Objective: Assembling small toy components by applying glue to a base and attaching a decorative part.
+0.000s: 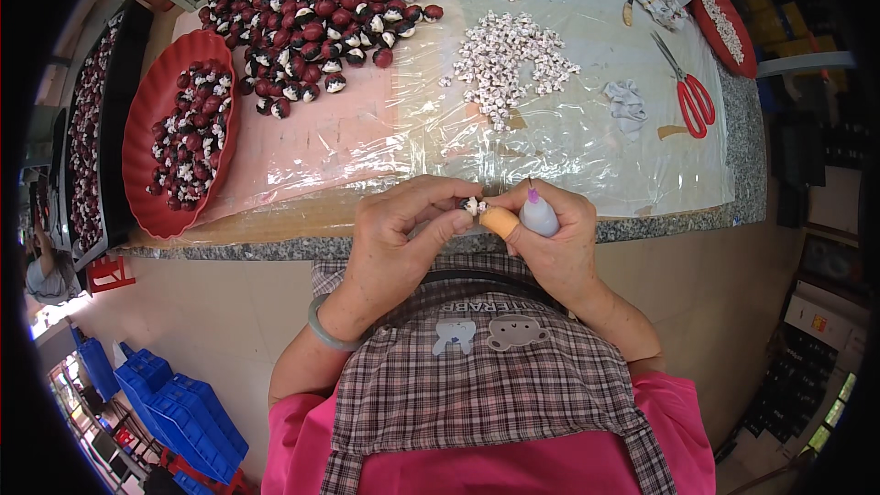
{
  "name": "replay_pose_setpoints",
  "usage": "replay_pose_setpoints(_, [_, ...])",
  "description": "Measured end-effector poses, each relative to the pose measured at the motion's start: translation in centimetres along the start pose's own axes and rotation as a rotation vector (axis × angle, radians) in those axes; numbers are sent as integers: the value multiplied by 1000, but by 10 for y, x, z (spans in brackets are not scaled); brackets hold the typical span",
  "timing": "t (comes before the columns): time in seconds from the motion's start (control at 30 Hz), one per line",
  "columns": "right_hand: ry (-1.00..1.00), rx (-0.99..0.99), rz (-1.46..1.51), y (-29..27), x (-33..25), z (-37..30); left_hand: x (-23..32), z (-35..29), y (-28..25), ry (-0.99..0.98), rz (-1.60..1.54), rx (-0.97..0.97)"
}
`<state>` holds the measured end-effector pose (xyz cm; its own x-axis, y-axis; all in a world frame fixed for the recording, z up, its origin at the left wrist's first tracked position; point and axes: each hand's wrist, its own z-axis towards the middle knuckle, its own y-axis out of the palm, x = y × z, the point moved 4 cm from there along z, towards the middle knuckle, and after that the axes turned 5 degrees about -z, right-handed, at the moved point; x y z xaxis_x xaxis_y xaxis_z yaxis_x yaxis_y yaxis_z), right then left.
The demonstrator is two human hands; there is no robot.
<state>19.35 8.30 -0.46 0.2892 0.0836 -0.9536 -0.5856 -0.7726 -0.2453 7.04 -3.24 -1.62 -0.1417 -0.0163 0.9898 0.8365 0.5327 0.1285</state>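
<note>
left hand (390,225) closed in a pinch, thumb and index finger gripping a small dark-and-white ball (469,205), which sits just in front of the wearer over the near edge of the table (321,247). right hand (566,247) gripping a white squeeze bottle (539,217) with a purple nozzle (533,195) and a thin needle tip, bottle tilted, nozzle pointing away from the body. tan finger cover (500,221) on one digit of the right hand, its end next to a small white piece (482,207) right beside the ball; can't tell if piece and ball touch. clear plastic sheet (568,170) spread over the table. on it, upper left, a big heap of maroon-and-black balls (312,23) with white patches; to its right, a loose pile of small white pieces (518,60). red scalloped tray (139,128) at left holds balls with white pieces among them; dark tray (138,27) further left is full of similar ones. right side: crumpled white cloth (626,105), red-handled scissors (694,105) with blades pointing away, red dish (749,62) of white bits in the far corner. wearer has a checked apron (495,394), pink top, pale bangle (328,325) on left wrist. blue crates (194,422) lower left.
</note>
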Motion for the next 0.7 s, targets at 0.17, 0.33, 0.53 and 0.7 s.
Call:
replay_pose_setpoints(0.17, [-64, 23, -71, 1, -1, 2, -1, 2, -1, -18, -2, -4])
replay_pose_setpoints(0.33, [-81, 30, -108, 4, 1, 4, 2, 2, -2, 42, 41, 17])
replay_pose_setpoints(0.53, [-150, 96, -160, 7, -1, 1, 12, 0, 1, 223, 279, 28])
replay_pose_setpoints(0.7, [-82, -32, -2, 8, -3, 6, 15, 0, -9, 119, 110, -8])
